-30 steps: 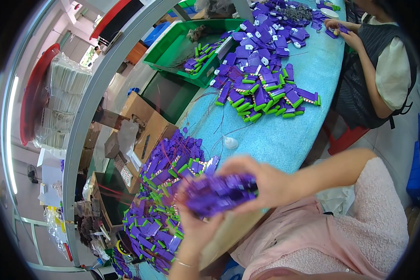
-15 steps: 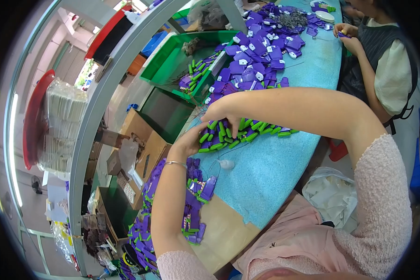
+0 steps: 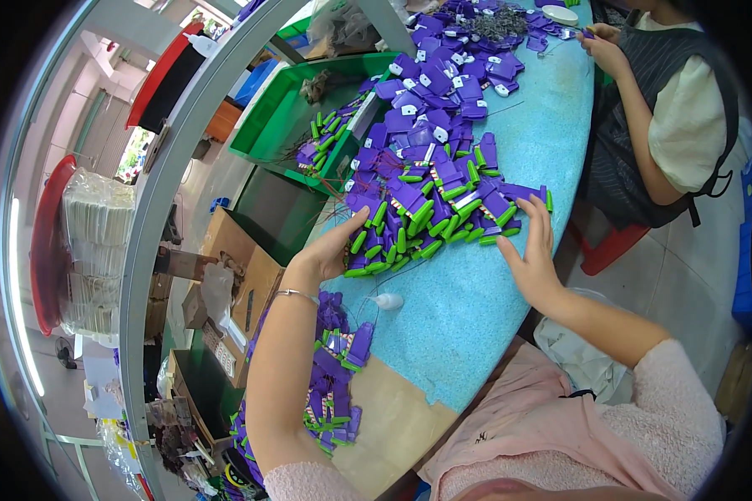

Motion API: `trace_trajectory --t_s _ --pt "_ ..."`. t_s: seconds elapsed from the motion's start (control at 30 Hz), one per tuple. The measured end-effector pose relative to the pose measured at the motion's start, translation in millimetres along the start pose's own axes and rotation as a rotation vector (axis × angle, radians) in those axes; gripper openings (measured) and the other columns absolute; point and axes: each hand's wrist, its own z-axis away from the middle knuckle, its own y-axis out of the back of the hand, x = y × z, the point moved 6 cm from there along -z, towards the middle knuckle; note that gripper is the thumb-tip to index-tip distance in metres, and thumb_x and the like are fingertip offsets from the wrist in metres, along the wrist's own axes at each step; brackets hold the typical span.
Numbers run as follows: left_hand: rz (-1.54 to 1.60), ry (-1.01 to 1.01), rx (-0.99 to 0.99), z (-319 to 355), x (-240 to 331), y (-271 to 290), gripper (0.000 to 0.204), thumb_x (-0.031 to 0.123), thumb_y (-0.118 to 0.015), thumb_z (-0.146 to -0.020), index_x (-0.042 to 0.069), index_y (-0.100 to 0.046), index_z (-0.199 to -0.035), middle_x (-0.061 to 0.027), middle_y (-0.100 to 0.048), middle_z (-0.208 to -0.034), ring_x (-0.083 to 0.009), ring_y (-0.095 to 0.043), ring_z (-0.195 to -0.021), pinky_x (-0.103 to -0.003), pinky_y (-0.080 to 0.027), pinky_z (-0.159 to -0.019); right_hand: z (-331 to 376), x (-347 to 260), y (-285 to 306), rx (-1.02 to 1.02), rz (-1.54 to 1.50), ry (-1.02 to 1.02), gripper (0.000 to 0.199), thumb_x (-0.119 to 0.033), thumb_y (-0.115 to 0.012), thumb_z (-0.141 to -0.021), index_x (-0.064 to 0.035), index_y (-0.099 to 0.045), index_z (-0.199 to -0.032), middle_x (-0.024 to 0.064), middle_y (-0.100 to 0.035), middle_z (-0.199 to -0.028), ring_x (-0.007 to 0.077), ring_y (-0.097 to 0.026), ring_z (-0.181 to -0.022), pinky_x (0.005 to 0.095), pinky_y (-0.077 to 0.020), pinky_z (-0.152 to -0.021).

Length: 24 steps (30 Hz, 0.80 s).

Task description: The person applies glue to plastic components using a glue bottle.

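Observation:
A heap of small purple plastic pieces with bright green ends [image 3: 430,204] lies between my two hands on the blue table cover. My left hand [image 3: 330,249] rests against the heap's left edge, fingers stretched out and partly hidden behind the pieces. At the right end, my right hand [image 3: 533,255] is open with its fingers spread, the fingertips at the outermost pieces. Neither hand visibly grips a piece. A small white squeeze bottle [image 3: 387,301] lies just in front of the heap. More purple and green pieces [image 3: 334,392] are scattered beside my left forearm.
Behind the heap are many purple pieces with white parts [image 3: 434,79]. A green tray [image 3: 255,138] holding some pieces stands at the back left, near a grey metal post [image 3: 175,159]. A co-worker [image 3: 656,108] sits at the right. A white bag [image 3: 576,351] is below the table edge.
My right hand has swung from beside my left hand, over the heap, to the heap's right end and spread open. The pieces now lie spread further right. The view has shifted slightly.

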Motion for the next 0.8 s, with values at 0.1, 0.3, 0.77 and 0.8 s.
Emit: trace_trajectory --t_s 0.1,0.3,0.77,0.8 --pt "-0.015 0.039 -0.047 7.6 6.0 -18.4 0.067 0.053 -0.059 -0.088 0.007 -0.046 -0.136 -0.0089 -0.055 -0.131 -0.019 -0.054 -0.118 -0.037 -0.04 -0.104 1.1 5.9 -3.9 0.098 -0.043 -0.113 0.062 -0.024 -0.055 -0.093 0.0014 -0.025 -0.141 0.0262 -0.023 -0.146 0.0392 -0.02 -0.138 0.0462 -0.0143 -0.113" --pt "0.083 0.084 -0.245 6.4 9.7 -83.5 0.056 0.051 -0.053 -0.093 0.008 -0.053 -0.129 -0.0079 -0.059 -0.127 -0.019 -0.058 -0.112 -0.038 -0.044 -0.1 -36.9 27.8 -16.5 0.279 -0.151 -0.158 0.058 -0.036 -0.041 -0.099 0.0007 -0.027 -0.143 0.0245 -0.027 -0.146 0.0386 -0.019 -0.139 0.0472 -0.0112 -0.113" --pt "0.433 -0.012 -0.352 -35.9 41.5 -208.0 0.054 0.052 -0.028 -0.1 0.013 -0.052 -0.127 -0.0067 -0.063 -0.116 -0.0207 -0.063 -0.101 -0.045 -0.05 -0.087 -138.2 91.4 40.8 0.376 -0.037 0.045 0.049 -0.034 -0.041 -0.099 -0.0007 -0.043 -0.134 0.0235 -0.042 -0.137 0.0373 -0.036 -0.131 0.044 -0.0231 -0.109" --pt "0.445 -0.032 -0.377 -40.9 45.7 -209.6 0.053 0.052 -0.027 -0.1 0.014 -0.052 -0.127 -0.0071 -0.063 -0.115 -0.0203 -0.063 -0.1 -0.045 -0.051 -0.086 -128.1 77.9 42.3 0.36 -0.036 0.055 0.049 -0.034 -0.041 -0.099 -0.0007 -0.043 -0.134 0.0235 -0.042 -0.137 0.0373 -0.036 -0.131 0.044 -0.0231 -0.109"
